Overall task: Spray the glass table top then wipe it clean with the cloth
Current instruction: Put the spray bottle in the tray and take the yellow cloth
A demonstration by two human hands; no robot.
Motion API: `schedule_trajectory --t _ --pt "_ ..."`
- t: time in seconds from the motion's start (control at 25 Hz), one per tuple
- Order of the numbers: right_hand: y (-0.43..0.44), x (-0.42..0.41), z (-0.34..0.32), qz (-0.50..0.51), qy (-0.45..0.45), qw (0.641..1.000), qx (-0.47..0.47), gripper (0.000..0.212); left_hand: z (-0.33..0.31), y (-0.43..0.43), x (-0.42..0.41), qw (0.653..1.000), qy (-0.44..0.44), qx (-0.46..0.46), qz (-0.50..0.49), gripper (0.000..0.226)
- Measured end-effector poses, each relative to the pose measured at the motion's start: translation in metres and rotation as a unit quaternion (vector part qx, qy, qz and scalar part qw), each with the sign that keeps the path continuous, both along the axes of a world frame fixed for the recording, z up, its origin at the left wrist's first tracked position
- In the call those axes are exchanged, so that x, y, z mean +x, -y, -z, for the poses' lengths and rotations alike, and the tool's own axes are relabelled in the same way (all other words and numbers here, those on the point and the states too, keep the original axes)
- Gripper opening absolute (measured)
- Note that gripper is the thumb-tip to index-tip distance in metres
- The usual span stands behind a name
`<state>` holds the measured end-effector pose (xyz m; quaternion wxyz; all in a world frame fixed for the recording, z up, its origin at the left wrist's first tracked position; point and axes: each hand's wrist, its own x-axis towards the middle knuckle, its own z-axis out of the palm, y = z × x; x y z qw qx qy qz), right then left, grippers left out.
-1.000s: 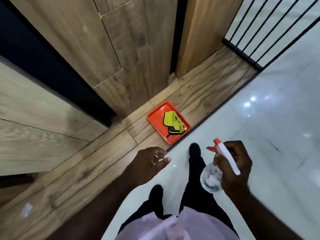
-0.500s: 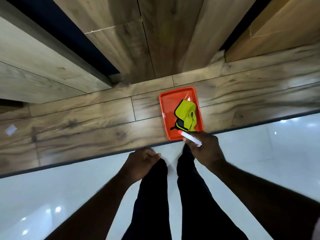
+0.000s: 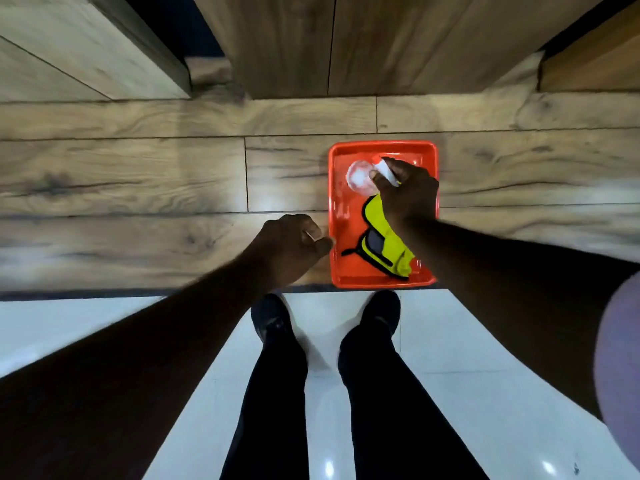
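Right hand (image 3: 408, 194) curled round the white neck of a clear, round-bodied plastic spray bottle (image 3: 360, 176), fingers wrapped close, the see-through belly bright and a little blurred over the far left part of a shallow rectangular orange plastic tray (image 3: 382, 145) with rounded corners and a raised glossy rim; impossible to tell whether the bottle's base touches the tray bed. Nearer in the same tray, partly under the right wrist, a crumpled lime-yellow cloth (image 3: 389, 237) of soft fabric edged in black binding, with a dark grey patch and a thin black loop trailing toward the tray's left side. Left hand (image 3: 291, 247) holding nothing, fingers loosely curled, thumb tip right at the tray's left rim, too blurred to say whether touching. Tray lying flat on matte wood-grain floor planks (image 3: 138, 174), long boards with dark knots and streaks, its near edge close to a dark strip where the planks meet smooth, glossy white floor tiles (image 3: 467, 341) dotted with small light glints. Black shoes (image 3: 273, 317) planted on the tiles just short of that strip, black trouser legs (image 3: 277, 410) rising from them, a pale lilac sleeve (image 3: 620, 358) at the right edge. Beyond the tray, upright wood-grain panels (image 3: 294, 39) with dark gaps between.
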<state>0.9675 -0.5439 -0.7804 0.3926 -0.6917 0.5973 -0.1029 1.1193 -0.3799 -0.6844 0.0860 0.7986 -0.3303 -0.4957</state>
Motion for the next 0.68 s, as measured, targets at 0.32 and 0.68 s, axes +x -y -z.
schedule_trajectory --t 0.32,0.68 --pt "0.025 0.024 0.034 -0.139 -0.031 0.989 0.035 0.083 0.036 -0.031 0.008 0.999 -0.029 -0.025 -0.037 0.018" --pt "0.015 -0.066 0.133 0.087 -0.299 0.923 0.226 0.112 0.095 -0.024 -0.013 0.998 -0.064 0.013 -0.001 0.018"
